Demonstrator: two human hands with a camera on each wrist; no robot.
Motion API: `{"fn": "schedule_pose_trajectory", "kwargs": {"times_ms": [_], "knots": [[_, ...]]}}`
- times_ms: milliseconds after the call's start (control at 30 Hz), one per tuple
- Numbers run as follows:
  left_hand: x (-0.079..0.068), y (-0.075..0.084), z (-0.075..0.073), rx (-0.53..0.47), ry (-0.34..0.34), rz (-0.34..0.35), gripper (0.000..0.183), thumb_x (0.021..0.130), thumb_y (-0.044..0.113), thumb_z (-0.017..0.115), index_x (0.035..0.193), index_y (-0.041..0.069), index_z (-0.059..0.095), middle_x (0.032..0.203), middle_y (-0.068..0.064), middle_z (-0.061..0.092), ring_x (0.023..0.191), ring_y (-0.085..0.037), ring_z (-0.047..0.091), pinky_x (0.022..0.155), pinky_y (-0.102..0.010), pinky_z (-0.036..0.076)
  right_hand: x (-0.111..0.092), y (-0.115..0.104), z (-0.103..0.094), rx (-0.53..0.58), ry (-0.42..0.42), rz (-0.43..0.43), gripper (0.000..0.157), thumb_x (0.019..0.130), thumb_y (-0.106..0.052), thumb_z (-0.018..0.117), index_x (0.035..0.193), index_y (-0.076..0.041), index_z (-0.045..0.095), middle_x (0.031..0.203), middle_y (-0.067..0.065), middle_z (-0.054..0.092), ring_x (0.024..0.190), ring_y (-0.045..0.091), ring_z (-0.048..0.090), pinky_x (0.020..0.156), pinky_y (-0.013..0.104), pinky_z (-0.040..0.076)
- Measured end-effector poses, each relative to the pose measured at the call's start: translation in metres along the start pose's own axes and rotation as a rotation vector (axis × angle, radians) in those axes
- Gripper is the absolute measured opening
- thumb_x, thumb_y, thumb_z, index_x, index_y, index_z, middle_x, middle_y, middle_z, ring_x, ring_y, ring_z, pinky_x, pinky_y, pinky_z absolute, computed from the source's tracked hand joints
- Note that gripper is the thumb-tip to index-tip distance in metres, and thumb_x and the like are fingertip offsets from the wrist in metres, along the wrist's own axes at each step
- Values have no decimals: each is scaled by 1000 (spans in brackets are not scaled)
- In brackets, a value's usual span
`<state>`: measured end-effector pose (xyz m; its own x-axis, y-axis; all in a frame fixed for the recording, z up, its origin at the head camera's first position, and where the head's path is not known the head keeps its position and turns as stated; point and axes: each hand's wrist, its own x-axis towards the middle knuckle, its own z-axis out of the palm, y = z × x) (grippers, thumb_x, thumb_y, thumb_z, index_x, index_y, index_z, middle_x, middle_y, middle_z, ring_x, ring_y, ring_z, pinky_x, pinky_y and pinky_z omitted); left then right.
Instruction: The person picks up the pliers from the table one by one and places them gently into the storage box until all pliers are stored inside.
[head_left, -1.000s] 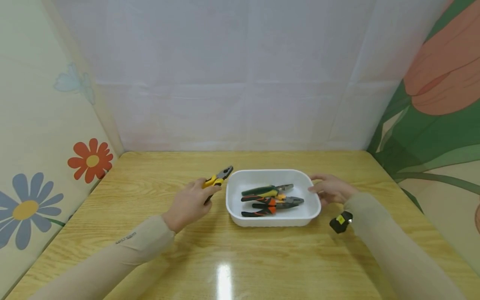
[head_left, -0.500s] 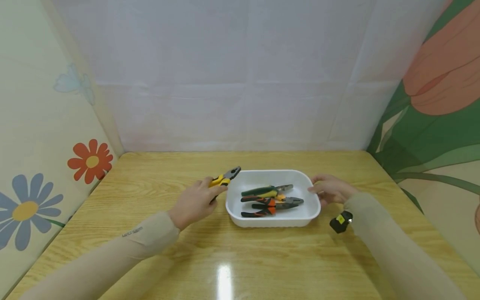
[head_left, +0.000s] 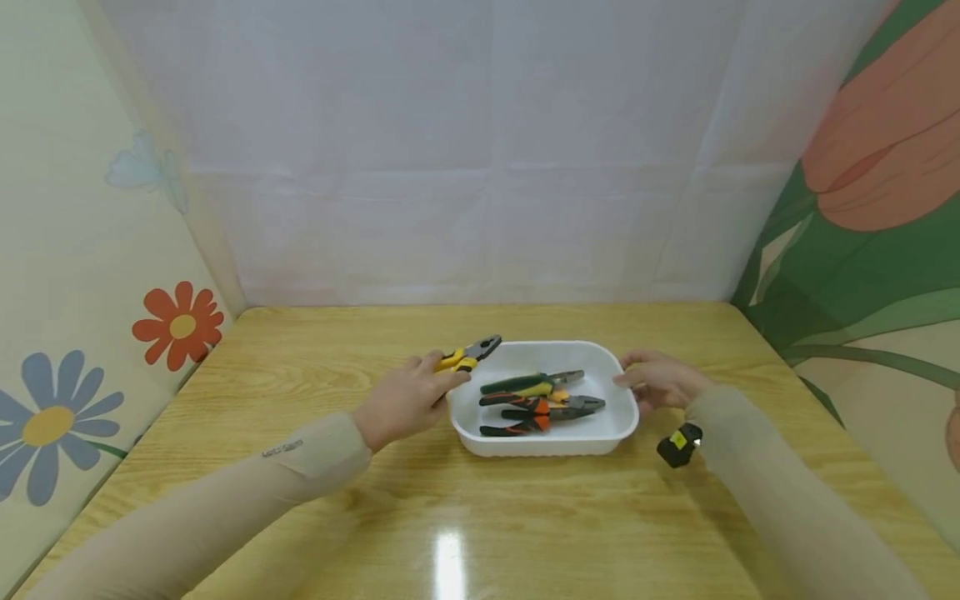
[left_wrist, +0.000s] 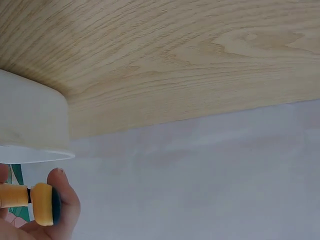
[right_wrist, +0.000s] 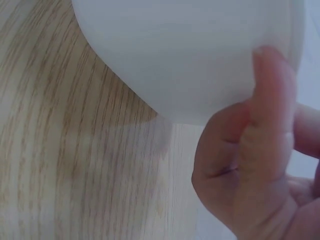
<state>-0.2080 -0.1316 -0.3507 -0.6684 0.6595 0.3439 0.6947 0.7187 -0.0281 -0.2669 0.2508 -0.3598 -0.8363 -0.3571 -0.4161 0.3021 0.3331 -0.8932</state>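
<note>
My left hand (head_left: 405, 400) grips combination pliers (head_left: 467, 364) by their yellow-and-black handles. Their dark head points up and right, overlapping the left end of a white plastic tray (head_left: 543, 448). In the left wrist view, fingers curl round the yellow handle (left_wrist: 43, 204) beside the tray's wall (left_wrist: 30, 115). At the tray's right end my right hand (head_left: 663, 379) holds the rim, its thumb (right_wrist: 272, 95) along the outer wall and its fingers curled. Inside lie green-and-yellow pliers (head_left: 517, 385) and several others, among them black-and-orange pliers (head_left: 517, 427), some partly overlapping.
The tray stands on a wood-grain table (head_left: 375, 517). A small black device with a yellow mark (head_left: 679, 445) shows at the right wrist. Behind the table hangs a white cloth (head_left: 480, 167), and painted flower panels (head_left: 52, 425) flank both sides.
My left hand has moved right with the yellow-and-black pliers, bringing their head over the tray's left end. The right hand and the tray stay nearly where they were.
</note>
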Motion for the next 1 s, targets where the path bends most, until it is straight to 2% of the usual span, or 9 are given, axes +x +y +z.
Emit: {"fn": "schedule_pose_trajectory", "kwargs": {"times_ms": [267, 433, 633, 833, 1000], "knots": [[7, -2, 6, 57, 57, 107, 37, 84, 3, 64, 118, 16, 70, 112, -25, 60, 81, -37, 62, 61, -45, 55, 1, -1, -1, -13, 22, 30, 19, 95, -1, 52, 111, 5, 44, 101, 14, 51, 78, 20, 60, 66, 31, 56], [16, -1, 8, 45, 23, 137, 39, 84, 2, 61, 120, 14, 68, 117, -27, 57, 84, -38, 62, 61, -45, 54, -1, -2, 0, -13, 21, 27, 20, 94, 0, 51, 111, 6, 42, 101, 14, 50, 79, 20, 60, 66, 32, 56], [27, 0, 11, 42, -33, 172, 40, 86, 2, 58, 124, 14, 66, 121, -29, 56, 84, -38, 63, 54, -39, 52, -3, -5, 1, -6, 30, 27, 20, 94, 0, 52, 111, 6, 42, 100, 14, 51, 80, 20, 61, 66, 32, 56], [35, 1, 18, 99, -26, 220, 41, 86, 5, 60, 125, 15, 66, 117, -26, 57, 73, -30, 61, 47, -30, 45, -2, -4, 2, 3, 29, 18, 20, 93, 0, 52, 110, 6, 42, 98, 14, 53, 79, 20, 62, 66, 33, 56], [41, 2, 21, 95, -44, 227, 42, 85, 6, 61, 126, 15, 65, 116, -25, 57, 70, -27, 59, 44, -26, 39, 0, -2, 3, 0, 32, 19, 20, 93, 1, 53, 109, 5, 43, 96, 13, 53, 77, 19, 61, 65, 31, 56]]}}
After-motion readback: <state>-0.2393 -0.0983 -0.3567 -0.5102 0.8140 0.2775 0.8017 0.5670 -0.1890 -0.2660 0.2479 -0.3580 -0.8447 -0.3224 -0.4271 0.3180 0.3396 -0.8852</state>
